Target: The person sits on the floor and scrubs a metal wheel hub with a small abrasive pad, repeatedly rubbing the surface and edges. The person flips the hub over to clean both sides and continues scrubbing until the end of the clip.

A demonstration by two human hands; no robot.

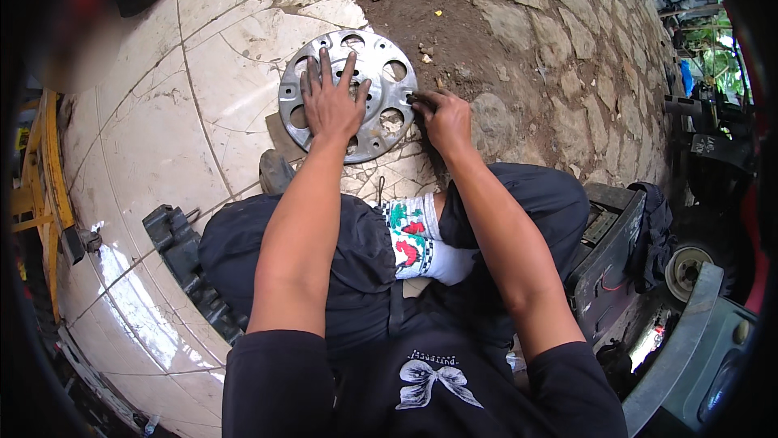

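Note:
A round silver metal disc [326, 143] lies flat on the ground before my crossed legs, with large round holes near its rim and smaller ones at its centre. My left hand [334, 106] rests palm down across its middle, fingers spread, pressing on the metal. At the disc's right edge my right hand [447, 120] is closed in a pinch. Something small and dark may sit between those fingertips at the rim, but it is too small to name. The fingers of my right hand touch or nearly touch the disc's edge.
Cracked pale tiles [219, 73] spread to the left; dirt and flat stones [559, 98] to the right. A black ribbed part [190, 264] lies by my left leg. A dark metal box [604, 235] stands at my right, near a wheel [689, 269]. A yellow frame [55, 187] stands far left.

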